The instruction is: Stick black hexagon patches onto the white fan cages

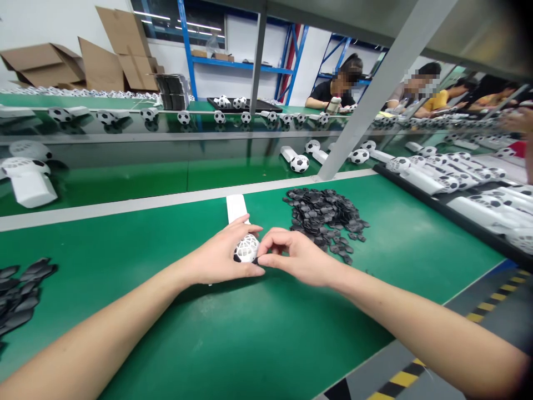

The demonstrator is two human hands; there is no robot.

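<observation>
Green tabletop is spreading beneath the grip. Beyond the grip, a glossy green strip is carrying football-patterned units. Well right of it, a black tray is holding more such units. Just beyond the right hand, a dark heap of flat pieces is lying on the green; well left of the grip, larger black pieces are lying too. Left hand is curling thumb and fingers around the white lattice ball, gripping it, with its white handle pointing away beyond the fingers. Right hand is pinching a small black piece, thumb against index finger, at the ball's lower right side.
</observation>
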